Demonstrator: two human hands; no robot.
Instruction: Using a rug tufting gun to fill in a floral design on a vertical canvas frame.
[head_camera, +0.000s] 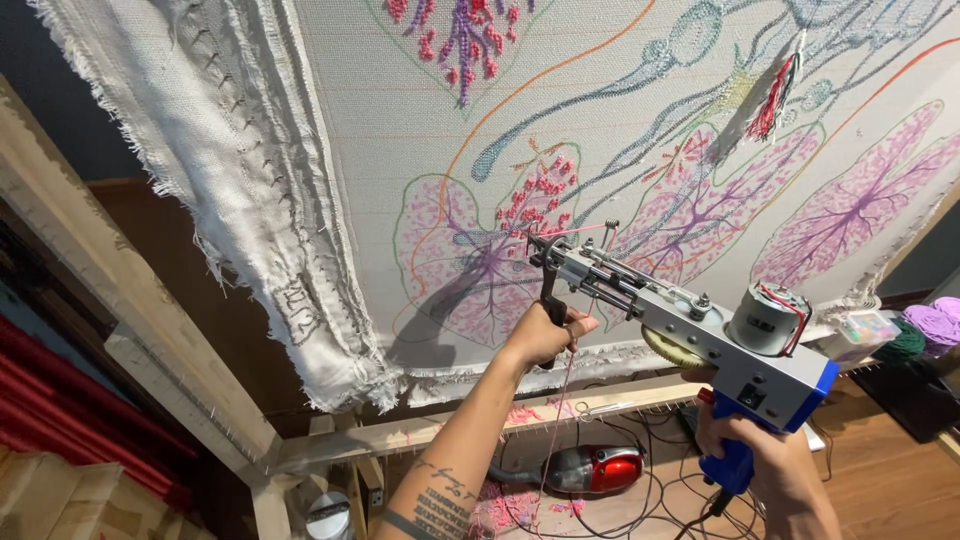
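We hold the silver-and-blue metal tufting gun (690, 325) right of centre, its needle touching the stretched white backing cloth with pink and purple leaf outlines (420, 150). Our right hand (765, 465) is clenched on the blue grip at five o'clock; our left hand (545, 335) grasps the black front handle. It looks heavy and rigid (motor-laden rear), best held two-handed. A clear plastic box (865, 327) sits at three o'clock.

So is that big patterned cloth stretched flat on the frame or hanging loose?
Mostly stretched flat: the cloth lies smooth across the wooden frame, but its frayed left edge hangs in loose folds.
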